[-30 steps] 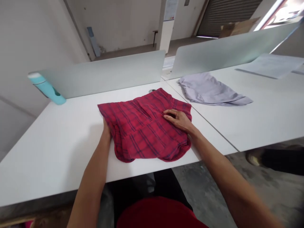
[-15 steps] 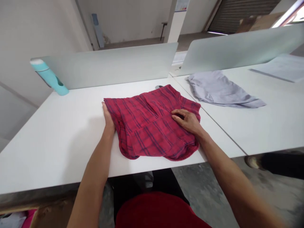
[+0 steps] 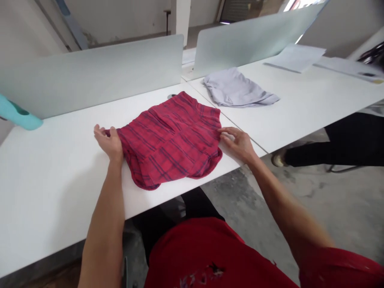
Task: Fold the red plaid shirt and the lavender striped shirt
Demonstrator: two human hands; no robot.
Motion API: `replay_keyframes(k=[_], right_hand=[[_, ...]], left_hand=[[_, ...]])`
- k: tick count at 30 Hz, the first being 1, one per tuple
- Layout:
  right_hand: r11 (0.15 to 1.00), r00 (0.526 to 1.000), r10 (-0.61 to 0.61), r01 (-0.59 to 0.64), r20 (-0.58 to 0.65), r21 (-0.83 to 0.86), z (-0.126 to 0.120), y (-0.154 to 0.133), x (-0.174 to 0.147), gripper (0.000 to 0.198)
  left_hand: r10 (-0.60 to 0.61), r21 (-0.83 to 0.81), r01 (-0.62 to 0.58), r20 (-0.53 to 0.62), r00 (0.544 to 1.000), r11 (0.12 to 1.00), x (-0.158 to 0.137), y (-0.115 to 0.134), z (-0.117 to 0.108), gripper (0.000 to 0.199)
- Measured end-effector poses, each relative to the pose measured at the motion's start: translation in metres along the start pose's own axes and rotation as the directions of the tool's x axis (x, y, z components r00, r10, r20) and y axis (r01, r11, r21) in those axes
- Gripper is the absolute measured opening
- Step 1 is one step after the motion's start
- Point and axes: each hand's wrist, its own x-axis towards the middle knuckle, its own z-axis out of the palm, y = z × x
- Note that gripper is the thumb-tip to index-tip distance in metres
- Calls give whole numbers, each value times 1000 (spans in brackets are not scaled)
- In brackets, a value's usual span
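At the left edge of the frame, a turquoise rounded container with a dark oval opening (image 3: 22, 114) is cut off by the picture border, and behind it a long frosted pale-green partition (image 3: 99, 74) is seen along the back of the white flat-topped table (image 3: 45, 180). Left of centre, the left hand (image 3: 109, 142) is placed at the left corner of a folded red cotton garment with navy plaid lines (image 3: 171, 140); a tip of the cloth is seen between fingers and thumb, but how firmly it is gripped cannot be told. The garment is laid flat in the middle of the frame, near the table's front edge, its two curved hems turned towards the bottom. Its right edge is touched by the fingertips of the right hand (image 3: 240, 144); whether the cloth is pinched there cannot be told. The two hands are held well apart, with the garment between them. In the upper right, a crumpled lavender-grey cloth (image 3: 237, 88) is spread beyond the table seam, and farther right white papers (image 3: 297, 58) are laid. Below these, at the right edge, another person's black-trousered leg (image 3: 324, 148) is seen.
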Motion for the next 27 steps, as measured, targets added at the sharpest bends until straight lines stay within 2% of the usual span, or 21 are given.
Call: replay_keyframes(k=[1, 3, 5, 7, 8, 10, 13, 15, 16, 18, 21, 27], right_hand=[[1000, 999, -27, 27, 45, -7, -6, 0, -8, 33], [996, 990, -81, 85, 114, -32, -12, -2, -21, 33], [991, 985, -107, 116, 135, -63, -15, -5, -26, 33], [988, 983, -120, 132, 141, -78, -14, -8, -28, 35], [987, 981, -128, 141, 148, -80, -14, -8, -27, 36], [984, 976, -143, 158, 164, -81, -14, -8, -26, 40], [980, 967, -171, 187, 186, -71, -14, -8, -25, 43], [977, 962, -189, 205, 197, -64, -15, -8, -25, 42], [975, 959, -195, 212, 205, -64, -15, -8, -24, 42], [972, 953, -201, 223, 227, -76, -14, -8, -23, 42], [961, 944, -213, 250, 252, -122, -13, -6, -20, 45], [944, 928, -253, 299, 273, -142, -11, -4, -18, 51]], left_hand=[[98, 128, -93, -38, 994, 987, 0, 8, -2, 49], [310, 326, -277, -52, 949, 904, -6, 29, -2, 53], [430, 344, -434, 91, 898, 833, -22, 54, 2, 45], [481, 265, -557, 302, 823, 787, -47, 75, 9, 34], [488, 215, -609, 427, 762, 763, -62, 84, 12, 32], [464, 123, -691, 657, 594, 712, -96, 94, 14, 33], [371, 51, -787, 862, 345, 615, -144, 96, 7, 45], [317, 39, -846, 917, 242, 532, -170, 92, -2, 54], [296, 43, -871, 931, 212, 490, -179, 89, -6, 57], [274, 66, -905, 941, 196, 421, -192, 85, -11, 61], [285, 109, -924, 932, 223, 367, -202, 81, -11, 62], [309, 131, -913, 914, 262, 387, -215, 83, 8, 54]])
